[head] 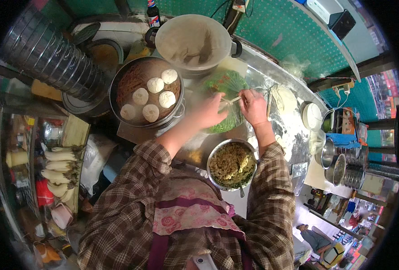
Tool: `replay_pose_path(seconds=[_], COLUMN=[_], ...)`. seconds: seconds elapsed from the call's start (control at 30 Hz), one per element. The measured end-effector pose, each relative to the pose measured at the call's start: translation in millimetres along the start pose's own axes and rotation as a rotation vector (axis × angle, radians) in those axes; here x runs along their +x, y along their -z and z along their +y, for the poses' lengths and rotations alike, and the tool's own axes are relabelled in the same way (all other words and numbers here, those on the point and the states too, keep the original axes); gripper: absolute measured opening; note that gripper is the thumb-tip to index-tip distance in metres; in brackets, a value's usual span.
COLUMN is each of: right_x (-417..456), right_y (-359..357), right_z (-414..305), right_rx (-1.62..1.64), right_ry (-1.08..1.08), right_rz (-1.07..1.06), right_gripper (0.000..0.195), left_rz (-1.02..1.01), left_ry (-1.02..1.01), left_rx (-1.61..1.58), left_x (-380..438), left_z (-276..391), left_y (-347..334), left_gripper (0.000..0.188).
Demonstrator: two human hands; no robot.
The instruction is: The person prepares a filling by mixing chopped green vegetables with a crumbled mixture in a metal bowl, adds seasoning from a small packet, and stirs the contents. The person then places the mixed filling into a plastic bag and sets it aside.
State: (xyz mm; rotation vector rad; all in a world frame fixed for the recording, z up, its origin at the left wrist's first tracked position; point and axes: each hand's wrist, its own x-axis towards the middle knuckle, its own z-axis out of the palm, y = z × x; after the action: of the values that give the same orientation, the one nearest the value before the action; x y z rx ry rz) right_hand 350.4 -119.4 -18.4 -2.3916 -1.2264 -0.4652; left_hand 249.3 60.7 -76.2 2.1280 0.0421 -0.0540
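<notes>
A clear plastic bag [223,126] packed with chopped green vegetables and a few red bits lies before me. My left hand [214,109] and my right hand [251,106] pinch a pale twisted strip, apparently the bag's gathered plastic, from either side. Blur and steam soften the left hand's outline. To the left, a round steamer tray [128,79] holds several white pleated buns [155,85]. Close to my body, beneath the right wrist, sits a metal bowl [210,173] of brown and green filling [228,163], with a spoon [242,192] at its edge.
Behind the bag stands a wide pot [192,42]. Stacked metal steamers [51,57] rise at left. Dough [283,98] lies on the floured worktop [295,126] at right, near metal bowls [335,168]. A person [316,241] is far off at lower right.
</notes>
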Motion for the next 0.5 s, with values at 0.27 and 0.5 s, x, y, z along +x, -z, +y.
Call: replay_pose_path(seconds=[0.27, 0.5], right_x=[-29.0, -8.1], right_y=[-24.4, 33.9], right_z=[56.4, 44.9], right_rx=[0.658, 0.823], right_ry=[-0.83, -0.763], right_rz=[0.5, 0.3], right_gripper=[0.011, 0.019], left_rz=[0.34, 0.117], left_ry=[-0.065, -0.136], left_rx=[0.065, -0.109], left_x=[-40.5, -67.7], left_z=[10.4, 82.8], left_y=[19.4, 49.5], left_gripper=[0.051, 0.034])
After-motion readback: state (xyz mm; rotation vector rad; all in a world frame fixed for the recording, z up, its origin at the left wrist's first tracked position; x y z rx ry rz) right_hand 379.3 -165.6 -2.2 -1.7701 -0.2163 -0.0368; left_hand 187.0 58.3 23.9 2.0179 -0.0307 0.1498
